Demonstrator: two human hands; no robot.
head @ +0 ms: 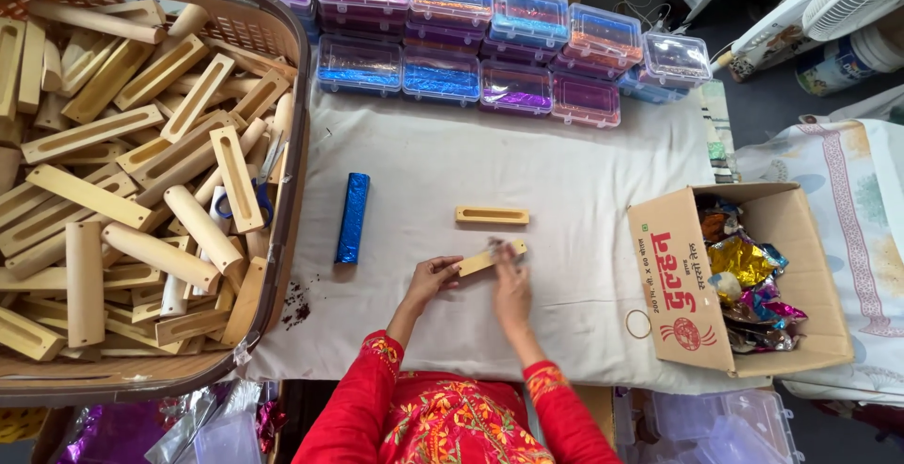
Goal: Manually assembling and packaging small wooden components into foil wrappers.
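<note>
Many slotted wooden blocks (141,191) fill basket (282,40); both hands' fingers (443,266) pinch one block (488,259).

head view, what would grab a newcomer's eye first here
The big woven basket at the left, heaped with pale slotted wooden blocks, dominates the view. Along the far edge of the white cloth runs a row of clear boxes of bright glitter. Near the middle, the left hand and right hand hold one wooden block, with a shiny blue wrapped block lying to the left.
</note>
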